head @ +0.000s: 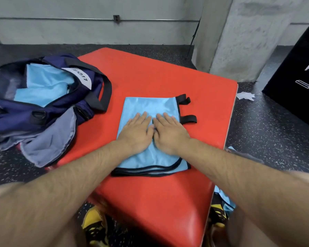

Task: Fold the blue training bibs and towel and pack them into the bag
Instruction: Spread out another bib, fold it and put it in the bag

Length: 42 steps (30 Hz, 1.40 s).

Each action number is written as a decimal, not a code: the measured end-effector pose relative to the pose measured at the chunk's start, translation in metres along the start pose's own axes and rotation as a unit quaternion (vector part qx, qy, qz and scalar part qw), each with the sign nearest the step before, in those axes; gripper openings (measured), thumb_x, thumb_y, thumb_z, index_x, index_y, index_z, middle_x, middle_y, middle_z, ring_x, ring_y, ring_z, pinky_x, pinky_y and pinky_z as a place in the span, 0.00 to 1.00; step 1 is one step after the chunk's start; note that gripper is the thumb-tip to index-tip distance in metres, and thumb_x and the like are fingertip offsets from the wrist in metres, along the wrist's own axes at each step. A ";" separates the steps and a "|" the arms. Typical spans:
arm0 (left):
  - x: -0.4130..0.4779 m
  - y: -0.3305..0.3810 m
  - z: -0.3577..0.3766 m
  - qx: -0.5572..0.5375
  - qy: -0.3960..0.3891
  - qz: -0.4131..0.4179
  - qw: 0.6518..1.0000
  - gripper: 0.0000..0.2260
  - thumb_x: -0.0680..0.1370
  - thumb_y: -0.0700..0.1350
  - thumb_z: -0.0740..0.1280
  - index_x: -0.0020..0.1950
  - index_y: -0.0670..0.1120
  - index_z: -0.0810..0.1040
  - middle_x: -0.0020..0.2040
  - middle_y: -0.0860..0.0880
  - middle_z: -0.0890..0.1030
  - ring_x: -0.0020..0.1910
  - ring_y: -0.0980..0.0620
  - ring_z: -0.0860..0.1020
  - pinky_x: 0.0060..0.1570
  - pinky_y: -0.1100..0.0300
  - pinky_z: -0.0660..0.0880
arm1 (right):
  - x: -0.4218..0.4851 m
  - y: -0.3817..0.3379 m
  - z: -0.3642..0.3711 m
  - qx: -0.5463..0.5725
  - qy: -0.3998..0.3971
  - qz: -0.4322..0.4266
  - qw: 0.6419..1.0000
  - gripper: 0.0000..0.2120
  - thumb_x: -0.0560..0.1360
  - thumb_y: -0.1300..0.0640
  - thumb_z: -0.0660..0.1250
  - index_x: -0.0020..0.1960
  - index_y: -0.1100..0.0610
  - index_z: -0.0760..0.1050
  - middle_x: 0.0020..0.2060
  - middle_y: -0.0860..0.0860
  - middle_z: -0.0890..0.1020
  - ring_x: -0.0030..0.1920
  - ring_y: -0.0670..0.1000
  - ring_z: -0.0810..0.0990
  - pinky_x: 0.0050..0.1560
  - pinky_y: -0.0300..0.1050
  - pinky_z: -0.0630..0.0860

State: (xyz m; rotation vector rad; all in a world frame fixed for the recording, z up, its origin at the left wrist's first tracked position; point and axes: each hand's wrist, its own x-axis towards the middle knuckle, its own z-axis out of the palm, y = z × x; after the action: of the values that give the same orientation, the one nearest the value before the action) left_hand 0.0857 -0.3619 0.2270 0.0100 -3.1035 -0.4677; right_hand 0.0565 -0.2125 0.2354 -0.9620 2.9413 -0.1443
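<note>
both forearms, the left forearm [70, 175] and the right forearm [239, 172], are reaching in from the bottom edge over the red counter [159, 72], which is filling the middle of the view and standing on a dark speckled floor [266, 125]. a navy bag [12, 122] is sitting open at the counter's far left corner, partly hanging over the edge. light blue folded bibs [41, 82] are lying inside it. grey fabric [50, 139] is spilling from its near side; i cannot tell whether that is a towel or the bag's lining. a black box [296, 72] with white lettering is standing on the floor at the far right. a light blue bib [150, 106] with black trim is lying folded flat near the middle of the counter. the left hand [136, 132] and the right hand [169, 132] are resting side by side on it, palms down, fingers straight, pressing the fabric and gripping nothing. more light blue cloth [227, 202] is hanging beside the counter's near right edge. yellow-and-black shoes [93, 223] are showing below. two black straps [188, 119] are sticking out from the bib's right edge onto the counter. a white label [80, 77] is lying on the bag's rim.
</note>
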 end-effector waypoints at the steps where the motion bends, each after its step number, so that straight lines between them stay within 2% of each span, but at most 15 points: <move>1: -0.006 -0.005 0.004 0.011 0.007 -0.001 1.000 0.24 0.85 0.53 0.48 0.81 0.50 0.54 0.82 0.51 0.50 0.81 0.50 0.47 0.78 0.51 0.43 | -0.006 0.003 0.003 0.007 0.009 -0.004 1.000 0.28 0.84 0.47 0.45 0.81 0.57 0.52 0.81 0.53 0.53 0.80 0.54 0.48 0.78 0.51 0.42; 6: -0.026 -0.008 0.001 0.036 0.002 -0.015 0.999 0.26 0.85 0.57 0.48 0.82 0.50 0.52 0.82 0.49 0.48 0.81 0.49 0.44 0.78 0.50 0.41 | -0.025 0.008 -0.004 -0.020 0.019 -0.008 1.000 0.28 0.85 0.47 0.48 0.81 0.59 0.52 0.80 0.55 0.53 0.80 0.55 0.48 0.78 0.50 0.41; 10: -0.054 0.008 -0.002 -0.001 0.004 0.024 1.000 0.25 0.85 0.54 0.50 0.82 0.49 0.52 0.82 0.50 0.48 0.81 0.49 0.44 0.77 0.51 0.40 | -0.049 -0.014 -0.006 0.001 0.055 -0.042 0.998 0.27 0.83 0.52 0.52 0.80 0.60 0.55 0.80 0.56 0.56 0.80 0.58 0.50 0.79 0.52 0.43; 14: -0.073 0.013 0.006 -0.009 -0.003 0.021 1.000 0.25 0.85 0.53 0.49 0.81 0.48 0.52 0.82 0.50 0.48 0.81 0.49 0.43 0.78 0.48 0.42 | -0.069 -0.022 0.002 0.000 0.045 -0.053 0.998 0.28 0.83 0.53 0.52 0.80 0.59 0.53 0.80 0.55 0.55 0.80 0.56 0.49 0.78 0.50 0.41; 18: -0.084 0.004 0.013 0.010 -0.011 0.008 1.000 0.27 0.84 0.59 0.48 0.82 0.53 0.48 0.82 0.54 0.43 0.80 0.50 0.40 0.78 0.46 0.41 | -0.077 -0.008 0.012 0.006 0.014 -0.040 0.999 0.29 0.84 0.43 0.45 0.81 0.53 0.51 0.81 0.51 0.52 0.80 0.54 0.47 0.79 0.50 0.41; 21: -0.093 -0.004 0.014 0.035 -0.017 0.006 0.999 0.30 0.82 0.64 0.45 0.82 0.54 0.44 0.81 0.54 0.40 0.80 0.51 0.38 0.78 0.49 0.39 | -0.087 0.005 0.014 0.008 0.002 -0.051 0.999 0.39 0.76 0.34 0.34 0.82 0.50 0.49 0.81 0.48 0.50 0.80 0.51 0.44 0.79 0.48 0.40; 26: -0.101 -0.021 0.007 0.058 -0.031 0.003 0.998 0.34 0.81 0.67 0.46 0.82 0.52 0.42 0.81 0.51 0.39 0.79 0.51 0.37 0.78 0.52 0.37 | -0.096 0.023 0.010 0.028 -0.026 -0.042 0.998 0.35 0.79 0.33 0.39 0.82 0.47 0.46 0.81 0.46 0.45 0.80 0.47 0.39 0.79 0.48 0.39; 31: -0.105 -0.033 0.000 0.067 -0.069 0.030 0.995 0.38 0.76 0.71 0.41 0.81 0.53 0.40 0.81 0.50 0.37 0.78 0.52 0.34 0.77 0.53 0.35 | -0.105 0.030 0.006 0.003 -0.038 -0.066 0.997 0.45 0.70 0.25 0.28 0.81 0.45 0.42 0.80 0.46 0.41 0.79 0.46 0.34 0.78 0.48 0.35; 34: -0.109 -0.037 -0.006 0.068 -0.077 0.082 0.991 0.39 0.74 0.74 0.40 0.81 0.56 0.39 0.81 0.53 0.36 0.78 0.54 0.33 0.77 0.54 0.35 | -0.111 0.032 0.003 -0.010 -0.043 -0.099 0.994 0.45 0.70 0.22 0.31 0.81 0.44 0.41 0.80 0.46 0.40 0.78 0.47 0.34 0.79 0.49 0.37; 36: -0.112 -0.036 -0.010 0.041 -0.076 0.134 0.987 0.39 0.74 0.75 0.45 0.81 0.59 0.44 0.81 0.56 0.39 0.78 0.56 0.35 0.77 0.56 0.37 | -0.111 0.033 0.001 -0.007 -0.020 -0.136 0.990 0.43 0.72 0.22 0.38 0.81 0.42 0.46 0.81 0.47 0.46 0.80 0.48 0.39 0.80 0.50 0.42; 38: -0.113 -0.035 -0.013 0.000 -0.040 0.187 0.982 0.36 0.75 0.72 0.55 0.80 0.61 0.54 0.81 0.57 0.48 0.80 0.57 0.44 0.78 0.59 0.44 | -0.109 0.032 -0.002 -0.007 0.025 -0.190 0.981 0.36 0.77 0.27 0.48 0.79 0.42 0.58 0.79 0.48 0.59 0.79 0.51 0.54 0.78 0.49 0.54; 40: -0.113 -0.033 -0.012 -0.021 0.014 0.231 0.973 0.30 0.75 0.69 0.61 0.75 0.59 0.68 0.76 0.55 0.64 0.76 0.54 0.60 0.75 0.57 0.57 | -0.106 0.030 -0.003 0.000 0.056 -0.244 0.968 0.28 0.80 0.33 0.55 0.74 0.46 0.68 0.69 0.47 0.72 0.69 0.51 0.69 0.69 0.49 0.67; 42: -0.111 -0.032 -0.011 -0.034 0.039 0.245 0.968 0.24 0.76 0.66 0.64 0.69 0.57 0.76 0.65 0.55 0.72 0.65 0.54 0.71 0.68 0.55 0.68 | -0.103 0.026 -0.004 0.017 0.064 -0.266 0.962 0.23 0.81 0.37 0.58 0.69 0.48 0.74 0.61 0.47 0.76 0.60 0.50 0.73 0.62 0.49 0.72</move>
State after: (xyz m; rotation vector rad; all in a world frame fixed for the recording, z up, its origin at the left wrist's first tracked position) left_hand 0.1968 -0.3949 0.2281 -0.6994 -2.8564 -0.5321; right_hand 0.1239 -0.1299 0.2380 -1.7731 2.6923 -0.2813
